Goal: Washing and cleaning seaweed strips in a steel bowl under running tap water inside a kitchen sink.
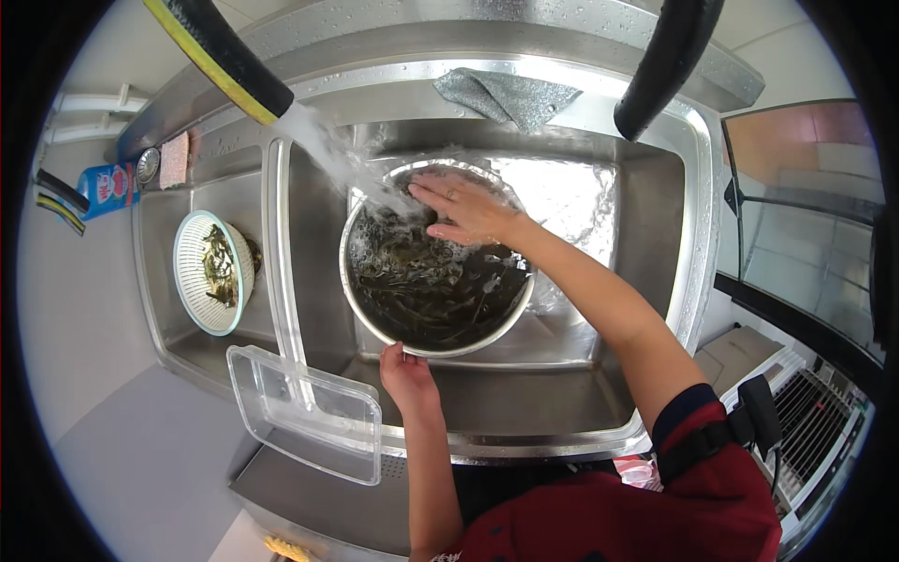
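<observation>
A round metal basin (346, 281) full of water and dark leafy matter stands in the larger sink bowl. My left hand (409, 379) grips its near rim, fingers at the edge. Over the far part of the basin, my right hand (467, 211) lies palm down at the water's surface with its fingers spread, holding nothing visible. Water (330, 151) pours from a black hose with a yellow stripe (232, 67) into the basin, just left of my right fingers. Foam floats on the water there.
A plastic colander (197, 281) with leafy scraps sits in the smaller left bowl. A clear plastic container (309, 414) rests across the sink's front edge. Grey cloth (502, 95), a second black hose (660, 77), a pink sponge (175, 160) and a blue bottle (105, 191) lie around the rim.
</observation>
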